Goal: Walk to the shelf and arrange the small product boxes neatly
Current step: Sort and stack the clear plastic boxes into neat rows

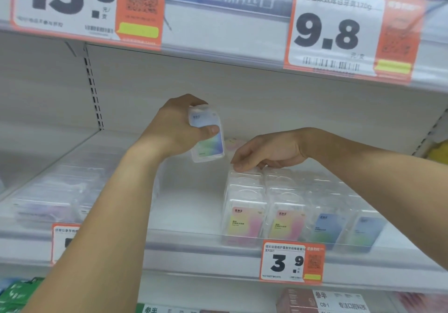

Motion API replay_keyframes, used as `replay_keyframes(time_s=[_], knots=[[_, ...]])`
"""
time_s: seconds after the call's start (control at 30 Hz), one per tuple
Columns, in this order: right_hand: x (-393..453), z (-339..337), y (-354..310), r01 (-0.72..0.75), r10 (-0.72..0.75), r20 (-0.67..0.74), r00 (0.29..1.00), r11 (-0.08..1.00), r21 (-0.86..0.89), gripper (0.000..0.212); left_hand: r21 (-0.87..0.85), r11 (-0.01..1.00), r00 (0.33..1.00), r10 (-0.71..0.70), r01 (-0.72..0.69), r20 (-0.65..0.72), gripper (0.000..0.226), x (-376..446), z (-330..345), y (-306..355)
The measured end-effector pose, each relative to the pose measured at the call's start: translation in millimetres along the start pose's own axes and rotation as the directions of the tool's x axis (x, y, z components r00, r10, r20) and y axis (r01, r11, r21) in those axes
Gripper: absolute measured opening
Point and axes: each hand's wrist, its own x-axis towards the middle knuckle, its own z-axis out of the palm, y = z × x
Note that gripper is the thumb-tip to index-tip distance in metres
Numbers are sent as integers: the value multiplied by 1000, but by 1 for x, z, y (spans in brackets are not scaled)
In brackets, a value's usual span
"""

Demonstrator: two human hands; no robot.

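Midway, I judge: left hand (174,128) grips one box (207,134); right hand (264,151), fingers loose, touches the tidy rows (286,206) at four o'clock

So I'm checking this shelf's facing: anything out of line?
Yes. Left of the upright rows is a bare gap, and the clear boxes at far left appear to lie flat. The left hand holds one box off the shelf.

Glossy clear plastic product boxes (244,206) on a smooth, matt white shelf (189,206).
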Motion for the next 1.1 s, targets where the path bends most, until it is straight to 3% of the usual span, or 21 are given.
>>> replay_keyframes(time_s=[0.13, 0.27, 0.43, 0.5, 0.57, 0.63, 0.7, 0.8, 0.9, 1.0, 1.1], knots=[[-2, 1, -1, -1, 1, 18, 1000, 1000, -8, 14, -10, 1000, 1000, 5, -5, 9, 46, 0, 2, 2], [-6, -4, -2, -53, 53, 11, 999, 999, -5, 51, -1, 1000, 1000, 14, -14, 11, 46, 0, 7, 5], [-12, -10, 4, -97, 97, 15, 995, 995, 15, 60, -66, 997, 997, 44, -48, -59, 47, 0, 17, 12], [-14, -10, 5, -94, 97, -45, 994, 994, 54, 62, -121, 990, 993, 56, -69, -103, 47, 0, 24, 17], [-18, -12, 6, -33, 43, -188, 981, 998, 55, 50, -179, 980, 987, 64, -90, -146, 44, -1, 33, 23], [-25, -18, 7, 143, -91, -330, 940, 980, 137, 36, -222, 968, 980, 81, -121, -182, 39, -2, 41, 31], [-36, -23, 9, 347, -218, -410, 886, 897, 273, 44, -234, 959, 978, 124, -162, -168, 38, -2, 48, 37], [-54, -27, 12, 468, -338, -509, 792, 871, 150, 53, -227, 943, 968, 221, -244, -121, 42, -2, 60, 46], [-67, -32, 29, 463, -339, -585, 737, 883, 72, 40, -203, 954, 975, 208, -219, -72, 56, -5, 73, 55], [-77, -44, 59, 407, -231, -703, 673, 909, 92, 37, 3, 995, 988, 99, -100, 115, 58, -9, 79, 60], [-80, -54, 92, 323, -9, -710, 704, 895, 309, 43, 249, 953, 913, 60, -173, 404, 43, -19, 84, 65]])
